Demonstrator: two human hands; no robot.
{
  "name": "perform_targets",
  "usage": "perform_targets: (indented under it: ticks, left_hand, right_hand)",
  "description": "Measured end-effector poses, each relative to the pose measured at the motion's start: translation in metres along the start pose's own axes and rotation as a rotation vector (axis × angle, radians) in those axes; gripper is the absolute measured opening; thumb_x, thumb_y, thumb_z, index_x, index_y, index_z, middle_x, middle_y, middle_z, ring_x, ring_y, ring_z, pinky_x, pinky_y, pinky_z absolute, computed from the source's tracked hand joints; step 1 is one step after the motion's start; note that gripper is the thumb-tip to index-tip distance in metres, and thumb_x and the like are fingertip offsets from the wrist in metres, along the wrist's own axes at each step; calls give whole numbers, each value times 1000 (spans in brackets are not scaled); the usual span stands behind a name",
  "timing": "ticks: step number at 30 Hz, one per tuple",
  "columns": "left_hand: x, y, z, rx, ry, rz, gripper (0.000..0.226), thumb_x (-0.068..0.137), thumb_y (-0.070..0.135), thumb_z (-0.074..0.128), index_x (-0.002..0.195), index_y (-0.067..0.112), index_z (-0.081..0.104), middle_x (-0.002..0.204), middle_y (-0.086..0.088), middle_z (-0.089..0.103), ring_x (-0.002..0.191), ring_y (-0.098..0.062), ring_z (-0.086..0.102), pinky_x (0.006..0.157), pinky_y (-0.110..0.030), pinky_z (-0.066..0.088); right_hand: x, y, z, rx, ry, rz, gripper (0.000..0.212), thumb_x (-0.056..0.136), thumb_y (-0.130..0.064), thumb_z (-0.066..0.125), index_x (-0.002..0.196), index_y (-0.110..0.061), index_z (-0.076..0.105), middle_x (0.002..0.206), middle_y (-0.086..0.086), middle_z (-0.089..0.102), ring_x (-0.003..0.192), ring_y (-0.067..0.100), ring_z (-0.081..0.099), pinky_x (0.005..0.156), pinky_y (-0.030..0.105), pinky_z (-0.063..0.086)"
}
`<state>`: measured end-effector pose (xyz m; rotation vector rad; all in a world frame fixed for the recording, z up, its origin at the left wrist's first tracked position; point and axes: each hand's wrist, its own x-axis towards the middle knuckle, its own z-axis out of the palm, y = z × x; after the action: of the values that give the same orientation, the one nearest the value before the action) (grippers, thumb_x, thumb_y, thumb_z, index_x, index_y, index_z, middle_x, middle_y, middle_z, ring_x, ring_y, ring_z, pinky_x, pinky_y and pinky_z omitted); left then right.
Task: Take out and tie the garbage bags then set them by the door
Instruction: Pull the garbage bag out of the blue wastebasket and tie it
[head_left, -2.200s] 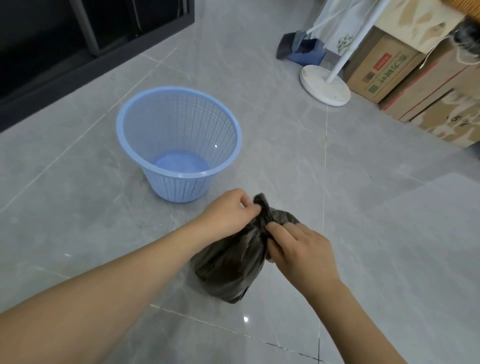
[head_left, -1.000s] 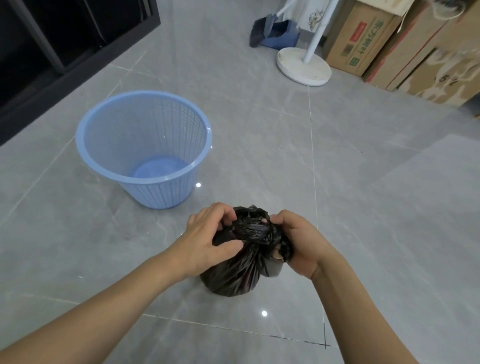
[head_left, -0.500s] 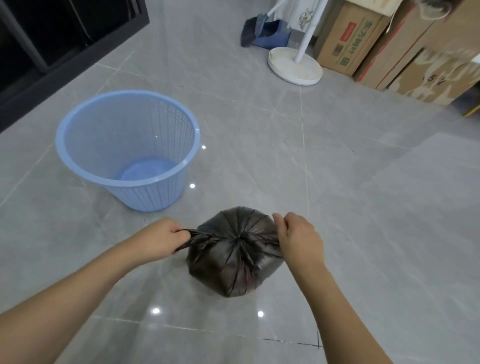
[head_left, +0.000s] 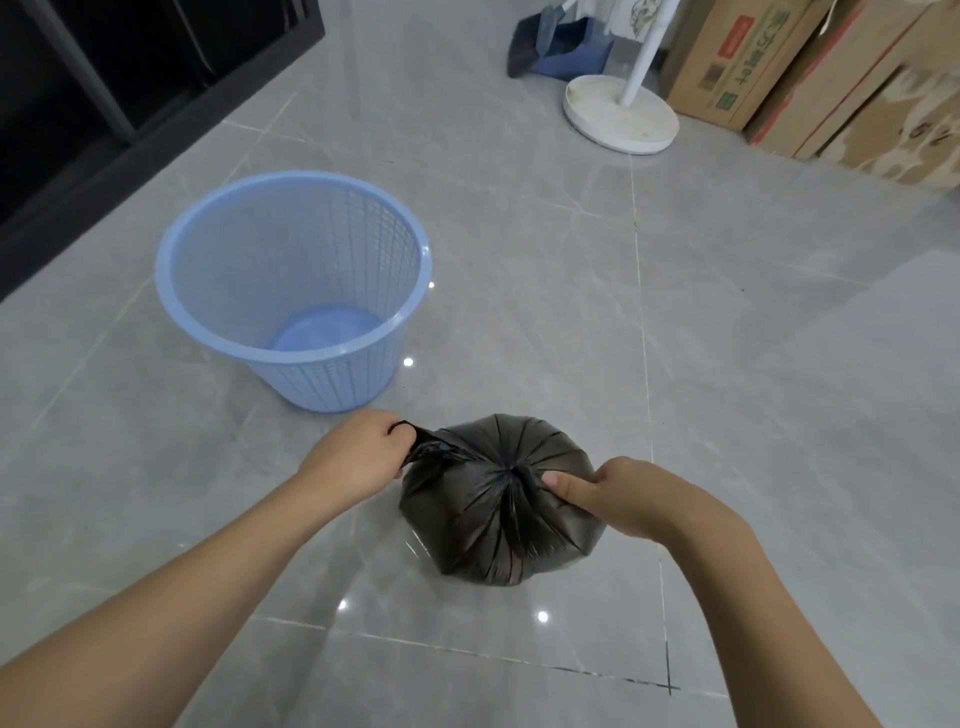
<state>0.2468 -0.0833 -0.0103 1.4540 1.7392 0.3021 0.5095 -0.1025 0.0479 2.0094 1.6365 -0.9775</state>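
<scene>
A: A glossy grey tiled floor (head_left: 727, 364) is seen, with thin grout lines and small spots of reflected light. What is laid out on it?

B: A pale blue plastic basket (head_left: 291, 291) with slotted walls is stood upright, bare of any liner. Just in front of it a black garbage bag (head_left: 498, 525) is set on the tiles. Cardboard boxes (head_left: 810, 73) and a round white stand base (head_left: 621, 114) are seen at the back, with a dark cabinet (head_left: 104, 104) on the left.

A: How are the hands placed?

B: A twisted tail of the bag is gripped in the curled left hand (head_left: 358, 457) and drawn out sideways. The film beside the gathered centre is pinched by the right hand (head_left: 623, 499).

A: How far along is the job judged to be?

B: The bag is already out of the basket and its mouth is gathered, the thin shiny film pleated in folds towards the middle. The knot is judged to be under tightening, not yet finished. Carrying to the door is left; no door is seen, and no other bag
</scene>
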Motion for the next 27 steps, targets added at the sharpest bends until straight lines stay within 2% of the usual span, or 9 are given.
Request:
perform_targets:
  ticks: [3, 5, 7, 10, 13, 16, 19, 23, 27]
  left_hand:
    - [-2, 2, 1, 123, 73, 63, 34, 88, 30, 39, 71, 7, 57, 70, -6, 66, 68, -26, 62, 62, -36, 49]
    - [-4, 5, 1, 169, 132, 93, 34, 90, 30, 38, 70, 8, 55, 68, -6, 63, 67, -25, 60, 58, -34, 44]
    - [-7, 9, -4, 210, 148, 187, 33, 91, 29, 39, 66, 11, 51, 63, -4, 58, 64, -23, 56, 54, -33, 40]
    - [-18, 20, -13, 302, -20, 410, 32, 91, 32, 46, 63, 17, 46, 60, -1, 54, 61, -17, 54, 56, -37, 43]
    - [-31, 35, -16, 396, -164, 616, 31, 89, 35, 45, 63, 19, 38, 58, 0, 48, 57, -16, 50, 56, -40, 42]
    - [-39, 46, -13, 413, -203, 759, 27, 83, 35, 44, 63, 19, 33, 58, -1, 45, 56, -17, 46, 54, -42, 40]
    - [-39, 53, -18, 369, -198, 794, 22, 78, 34, 41, 64, 19, 35, 61, -1, 45, 59, -16, 47, 56, -43, 41]
    - [-25, 46, -28, 237, -33, 736, 17, 81, 32, 45, 68, 22, 48, 71, 6, 52, 71, -9, 50, 64, -36, 44]
    - [-9, 30, -15, -178, -44, 415, 14, 93, 24, 53, 92, 19, 65, 93, 9, 66, 91, -8, 62, 87, -31, 49]
  right_hand:
    - [-14, -6, -17, -53, -69, -2, 67, 84, -74, 38, 67, -12, 57, 62, -1, 56, 53, 12, 48, 54, 23, 36]
    - [-19, -7, -23, 103, -159, -59, 64, 86, -69, 43, 53, -15, 46, 49, -1, 41, 43, 15, 32, 47, 23, 28]
    - [-18, -4, -22, 601, -243, -110, 53, 91, -55, 49, 54, -18, 44, 49, 0, 36, 43, 14, 26, 43, 23, 22]
    - [-8, -8, -11, 1613, -295, -43, 34, 96, -33, 47, 65, -19, 49, 51, -4, 43, 38, 8, 29, 35, 17, 21]
    - [-4, -28, 1, 1994, -105, -31, 30, 98, -27, 43, 80, -12, 62, 67, 1, 65, 35, 7, 36, 32, 15, 26]
    - [-5, -48, 19, 1721, 154, -112, 31, 100, -24, 43, 91, -9, 69, 86, 5, 74, 53, 10, 60, 49, 18, 46]
    - [-3, -49, 38, 1118, 334, -233, 27, 96, -23, 48, 88, -14, 72, 87, 0, 73, 86, 12, 66, 78, 24, 50]
    - [-1, -37, 48, 362, 335, -398, 33, 94, -27, 40, 67, -11, 51, 64, 4, 57, 62, 17, 53, 65, 39, 45]
    - [-6, -37, 40, 61, 347, -554, 30, 89, -37, 39, 69, -16, 46, 65, 3, 54, 63, 18, 51, 61, 36, 42]
